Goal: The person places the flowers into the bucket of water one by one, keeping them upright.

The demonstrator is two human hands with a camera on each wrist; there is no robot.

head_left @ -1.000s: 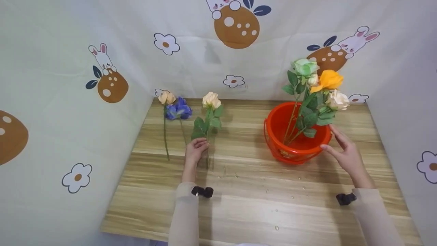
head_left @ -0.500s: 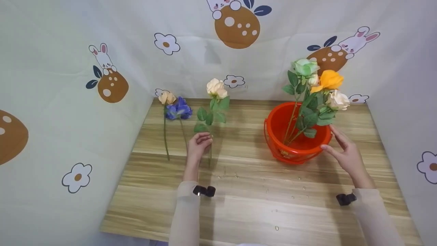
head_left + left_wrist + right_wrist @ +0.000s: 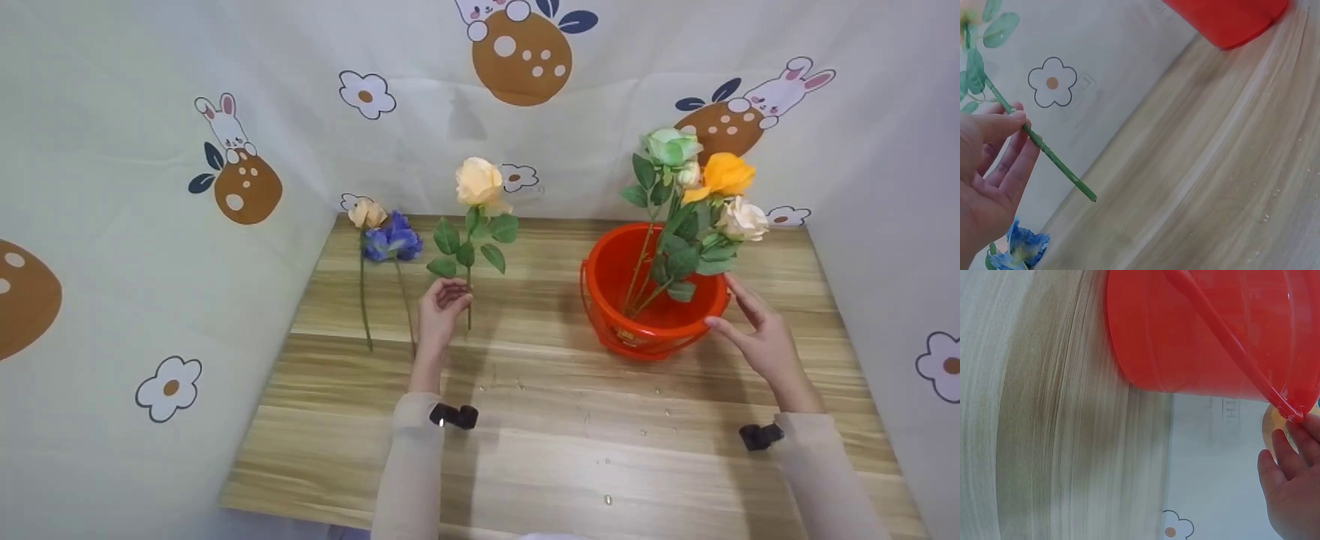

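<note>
My left hand [image 3: 441, 311] pinches the green stem of a peach rose [image 3: 480, 182] between thumb and fingers. The rose stands upright, its bloom and leaves above the hand. In the left wrist view the bare lower stem [image 3: 1061, 164] slants down past the fingers, its end above the tabletop. On the right stands a red bucket [image 3: 615, 289] holding a green rose [image 3: 671, 147], an orange flower [image 3: 726, 176] and a pale cream rose [image 3: 742, 219]. My right hand [image 3: 763, 346] touches the bucket's right rim, thumb and fingers spread. The right wrist view shows its fingertips near the handle joint.
Left of the held rose, another peach flower [image 3: 367, 214] and a blue-violet flower [image 3: 394, 238] lie on the wooden table [image 3: 337, 420]. Small clear droplets or bits dot the tabletop. A printed cloth [image 3: 420, 150] encloses the back and sides.
My left hand has lifted the peach rose off the table and moved slightly up and right, the bloom turning upright. My right hand and the bucket have stayed in place.
</note>
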